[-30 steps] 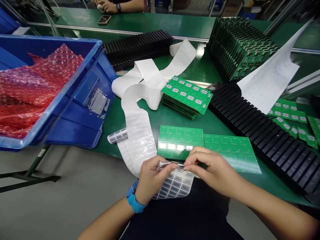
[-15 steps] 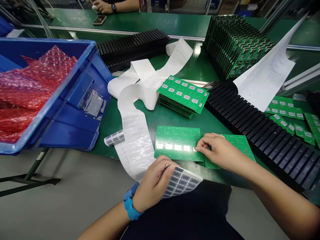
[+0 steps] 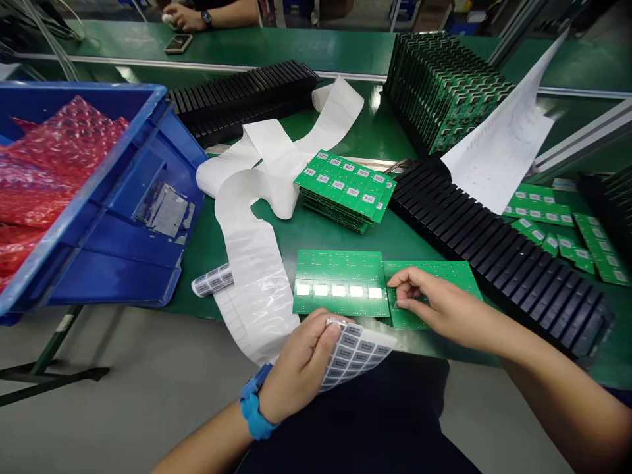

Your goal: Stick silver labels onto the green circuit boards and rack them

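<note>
My left hand [image 3: 301, 359], with a blue wristband, is closed on a sheet of small grey labels [image 3: 358, 352] at the table's near edge. My right hand [image 3: 434, 303] presses its fingertips on a green circuit board [image 3: 434, 273] lying flat on the green table, and a small grey label shows under the fingers. Just left of it lies another green board [image 3: 338, 283] with a row of white labels. The label sheet continues into a long white backing strip [image 3: 251, 263] that curls away across the table.
A blue crate [image 3: 123, 217] with red bubble wrap stands at the left. A stack of labelled green boards [image 3: 345, 187], black slotted racks [image 3: 498, 257], upright boards [image 3: 444, 85] and a white paper sheet [image 3: 498, 151] lie beyond. Another person's hand [image 3: 180, 14] rests at the far conveyor.
My right hand left the label sheet, moved forward to the left board, then shifted right onto the second board. My left hand keeps hold of the sheet.
</note>
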Demonstrator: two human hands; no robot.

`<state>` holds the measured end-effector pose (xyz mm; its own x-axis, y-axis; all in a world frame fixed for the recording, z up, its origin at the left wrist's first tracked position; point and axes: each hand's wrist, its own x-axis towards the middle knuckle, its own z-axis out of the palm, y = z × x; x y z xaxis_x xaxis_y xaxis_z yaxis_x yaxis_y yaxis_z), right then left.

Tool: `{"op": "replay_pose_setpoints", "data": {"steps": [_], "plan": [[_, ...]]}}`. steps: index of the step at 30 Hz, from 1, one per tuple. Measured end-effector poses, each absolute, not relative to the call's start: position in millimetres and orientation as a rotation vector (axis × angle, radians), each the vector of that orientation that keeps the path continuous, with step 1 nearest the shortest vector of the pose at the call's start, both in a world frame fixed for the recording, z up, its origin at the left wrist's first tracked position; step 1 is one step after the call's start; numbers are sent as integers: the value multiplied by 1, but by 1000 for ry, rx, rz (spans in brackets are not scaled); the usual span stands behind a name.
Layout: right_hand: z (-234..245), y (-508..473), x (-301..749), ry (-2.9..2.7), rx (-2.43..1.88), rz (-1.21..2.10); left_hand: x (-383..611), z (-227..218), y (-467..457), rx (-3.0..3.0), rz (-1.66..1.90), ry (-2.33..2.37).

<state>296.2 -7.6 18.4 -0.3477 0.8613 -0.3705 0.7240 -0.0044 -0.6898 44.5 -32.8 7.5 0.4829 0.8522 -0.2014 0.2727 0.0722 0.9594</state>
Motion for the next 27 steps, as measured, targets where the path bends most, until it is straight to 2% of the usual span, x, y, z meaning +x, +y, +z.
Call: {"op": "replay_pose_setpoints", "data": {"steps": [3, 7, 10, 12, 15, 17, 22, 27], "plan": [[9, -13, 295, -2157, -1694, 1146, 48, 11, -33, 1460, 524, 1004], [5, -23, 290, -2286, -1612, 760, 51, 10, -33, 1484, 483, 993], [12, -31, 278, -2158, -1519, 546, 54, 8, -33, 1551, 457, 1012], [19, -33, 265, -2028, -1462, 713, 55, 8, -33, 1588, 447, 1007], [27, -33, 247, -1872, -1385, 1198, 56, 8, -34, 1640, 445, 983], [28, -32, 241, -1791, -1392, 1349, 57, 9, -34, 1668, 445, 959], [22, -37, 242, -1825, -1454, 1160, 57, 8, -36, 1728, 450, 926], [20, -48, 238, -1841, -1384, 1016, 57, 1, -37, 1810, 525, 1096]]}}
